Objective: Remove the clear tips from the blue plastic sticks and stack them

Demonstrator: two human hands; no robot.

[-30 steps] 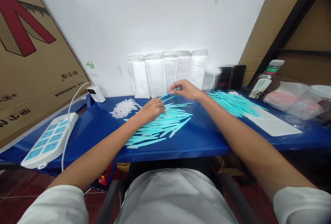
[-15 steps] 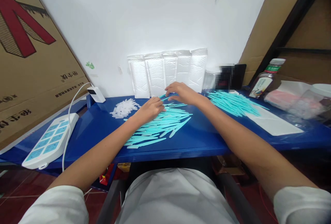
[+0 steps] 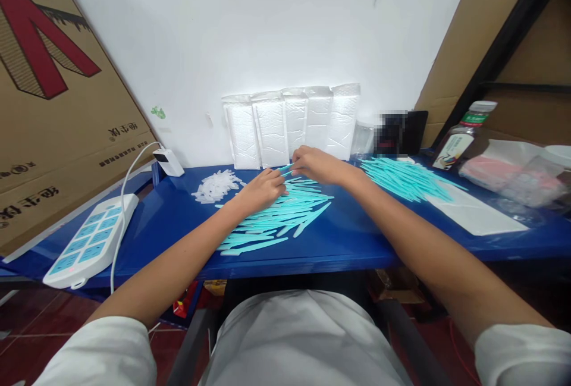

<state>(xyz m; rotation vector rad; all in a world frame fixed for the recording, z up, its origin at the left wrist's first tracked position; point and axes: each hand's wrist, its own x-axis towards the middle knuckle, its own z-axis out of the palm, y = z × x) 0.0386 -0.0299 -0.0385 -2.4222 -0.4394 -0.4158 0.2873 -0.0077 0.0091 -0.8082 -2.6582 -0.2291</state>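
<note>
Both hands meet over the back of a loose pile of slim turquoise sticks, shaped rather like eyebrow razors. My left hand is closed, its fingertips on one end of a turquoise stick. From the right, my right hand pinches the other end of that stick. Its ends are hidden by the fingers. Just left of my left hand lies a heap of small translucent white pieces, which look like caps. A second pile of turquoise sticks lies to the right, beyond my right forearm.
White padded packets lean on the wall behind the blue table. A power strip with a cable and a small white device are at left. A white sheet, bottle and plastic bag are at right.
My right hand has closed its fingers, which were spread before, onto the turquoise stick beside my left hand. My left hand stays almost in place. The view has shifted slightly.
</note>
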